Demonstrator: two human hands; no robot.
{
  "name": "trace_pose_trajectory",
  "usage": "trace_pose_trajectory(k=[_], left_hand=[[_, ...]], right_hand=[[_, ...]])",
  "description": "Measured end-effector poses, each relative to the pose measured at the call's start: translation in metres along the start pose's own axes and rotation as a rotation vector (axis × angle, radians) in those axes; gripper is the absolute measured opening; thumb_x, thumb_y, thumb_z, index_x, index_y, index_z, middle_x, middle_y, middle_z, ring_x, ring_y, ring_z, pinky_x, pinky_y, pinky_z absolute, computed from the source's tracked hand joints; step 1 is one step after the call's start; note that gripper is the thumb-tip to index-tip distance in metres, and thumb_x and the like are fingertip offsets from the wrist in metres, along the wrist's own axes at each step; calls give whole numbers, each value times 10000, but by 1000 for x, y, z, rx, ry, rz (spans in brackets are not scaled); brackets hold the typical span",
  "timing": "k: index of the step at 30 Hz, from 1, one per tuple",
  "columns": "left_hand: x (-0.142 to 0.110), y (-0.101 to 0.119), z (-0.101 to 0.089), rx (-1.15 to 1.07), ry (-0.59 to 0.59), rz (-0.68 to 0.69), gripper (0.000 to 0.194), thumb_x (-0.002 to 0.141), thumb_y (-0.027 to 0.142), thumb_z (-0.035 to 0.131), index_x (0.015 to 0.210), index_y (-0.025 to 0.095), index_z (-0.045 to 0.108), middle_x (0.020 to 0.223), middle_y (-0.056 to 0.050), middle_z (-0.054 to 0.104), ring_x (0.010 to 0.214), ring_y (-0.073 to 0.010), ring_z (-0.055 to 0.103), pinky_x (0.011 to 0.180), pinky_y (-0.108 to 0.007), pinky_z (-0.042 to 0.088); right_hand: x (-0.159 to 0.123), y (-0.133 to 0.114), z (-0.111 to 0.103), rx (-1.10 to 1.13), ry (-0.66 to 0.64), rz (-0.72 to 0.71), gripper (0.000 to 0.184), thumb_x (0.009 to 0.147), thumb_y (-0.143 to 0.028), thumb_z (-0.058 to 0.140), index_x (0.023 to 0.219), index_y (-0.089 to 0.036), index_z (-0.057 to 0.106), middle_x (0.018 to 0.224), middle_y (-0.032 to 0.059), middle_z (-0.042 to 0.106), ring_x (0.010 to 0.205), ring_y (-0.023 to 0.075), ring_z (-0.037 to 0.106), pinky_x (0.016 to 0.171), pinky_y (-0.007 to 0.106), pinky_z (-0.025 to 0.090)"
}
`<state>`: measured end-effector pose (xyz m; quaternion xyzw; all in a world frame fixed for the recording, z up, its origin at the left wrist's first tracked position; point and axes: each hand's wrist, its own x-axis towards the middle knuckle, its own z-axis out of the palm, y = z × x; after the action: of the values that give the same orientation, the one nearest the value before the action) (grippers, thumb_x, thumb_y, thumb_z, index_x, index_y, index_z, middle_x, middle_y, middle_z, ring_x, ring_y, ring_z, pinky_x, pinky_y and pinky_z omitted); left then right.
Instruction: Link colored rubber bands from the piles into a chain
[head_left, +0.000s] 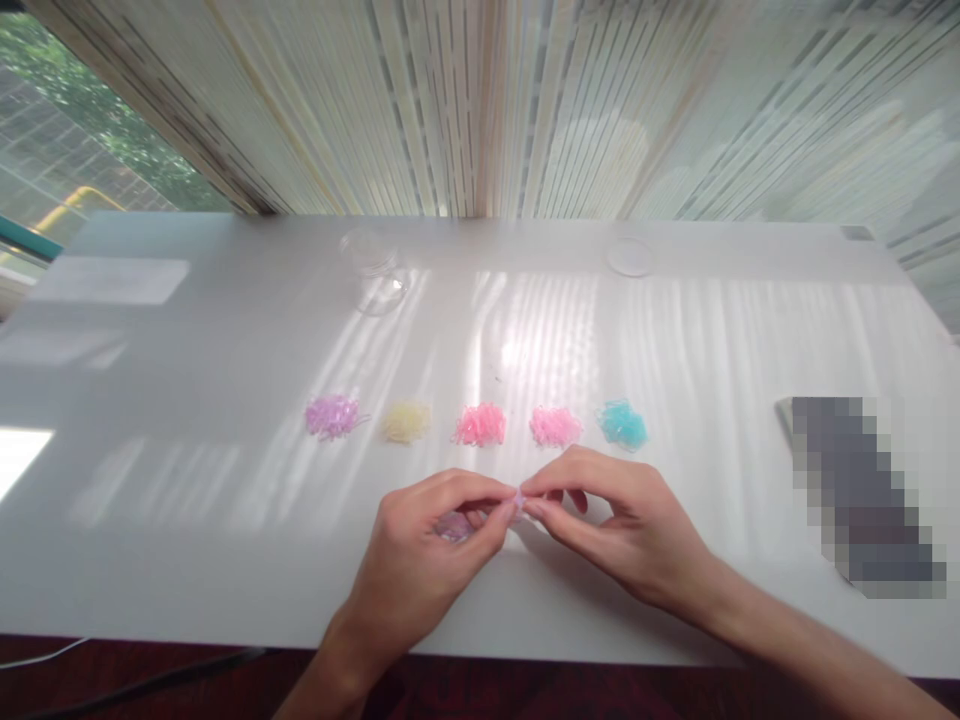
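Near the front of the table, my left hand (439, 540) and my right hand (619, 520) meet fingertip to fingertip. Both pinch a tiny light-purple elastic band (519, 499) between thumb and forefinger; its exact shape is too small to make out. Partly hidden behind my left fingers lies a pale purple heap of bands (454, 527). Beyond my hands runs a row of small heaps of thin bands: purple (334, 416), yellow (406, 422), coral (481, 425), pink (556, 425) and teal (623, 424).
A clear round jar (379, 285) is toward the back left, and a clear round lid (630, 257) farther right. On the right lies a blurred-out dark flat object (862, 490). Striped curtains (465, 110) hang behind the white table (225, 560), streaked with sunlight.
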<state>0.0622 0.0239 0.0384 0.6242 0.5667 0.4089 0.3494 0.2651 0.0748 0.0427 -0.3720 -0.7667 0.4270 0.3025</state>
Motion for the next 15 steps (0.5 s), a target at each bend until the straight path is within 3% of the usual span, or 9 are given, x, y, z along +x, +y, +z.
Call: trace_pose_trajectory(k=[7,12,15], left_hand=[[-2,-2,-1,13,-6,34,139,878,104,738,925,221,795,844,7,796,698,-125,736,680,-199,632],[-2,-4,-2,-4,-5,-10,125,876,138,767,931,236,823,877,-7,816,751,-161,771,706,-235,659],[-2,-5,-3,-21,26,-49,129,853,134,789,901,245,833,860,-3,821,742,-167,779,703,-235,668]], right_hand=[[-3,6,3,-85,55,-214,143,941,-133,687,1032,-225,750,900,30,781,804,156,715,728,270,593],[-3,5,1,-77,34,-120,134,965,-153,656,994,-242,752,868,8,790,775,144,726,735,253,594],[-2,2,1,-45,30,-43,127,952,-153,660,975,-236,753,860,-2,792,735,129,717,661,222,575]])
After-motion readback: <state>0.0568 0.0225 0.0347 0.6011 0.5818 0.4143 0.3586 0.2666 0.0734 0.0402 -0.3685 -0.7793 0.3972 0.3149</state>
